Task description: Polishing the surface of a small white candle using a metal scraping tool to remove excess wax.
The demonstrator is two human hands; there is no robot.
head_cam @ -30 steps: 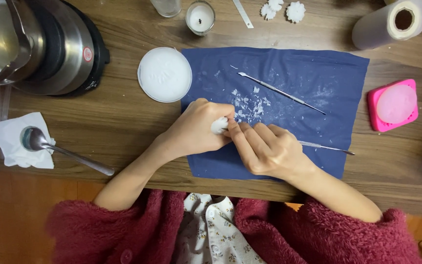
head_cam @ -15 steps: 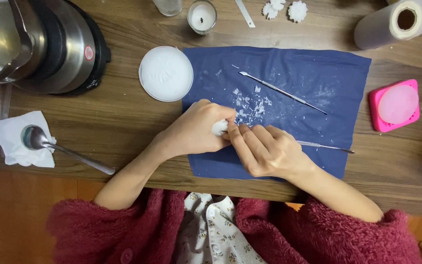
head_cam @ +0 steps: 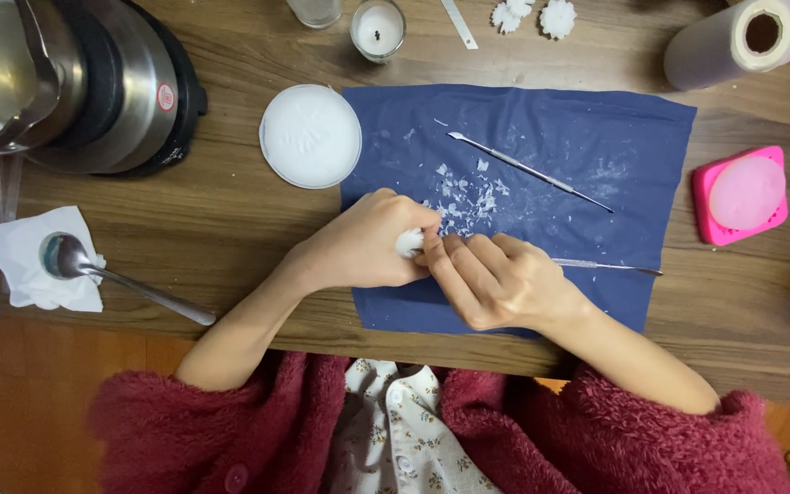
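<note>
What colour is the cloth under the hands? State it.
The cloth is dark blue, dusted with white flakes; the head view shows it best.

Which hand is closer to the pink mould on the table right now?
Right. The right hand works mid-cloth, on the side toward the pink mould, well short of it. The left hand is farther, holding a small white piece.

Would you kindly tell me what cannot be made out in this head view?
- White piece: mostly covered by left hand and right hand; shape unclear.
- Thin metal tool: working end hidden under the right hand.
- Kettle: cut off by the frame's edge.
</note>
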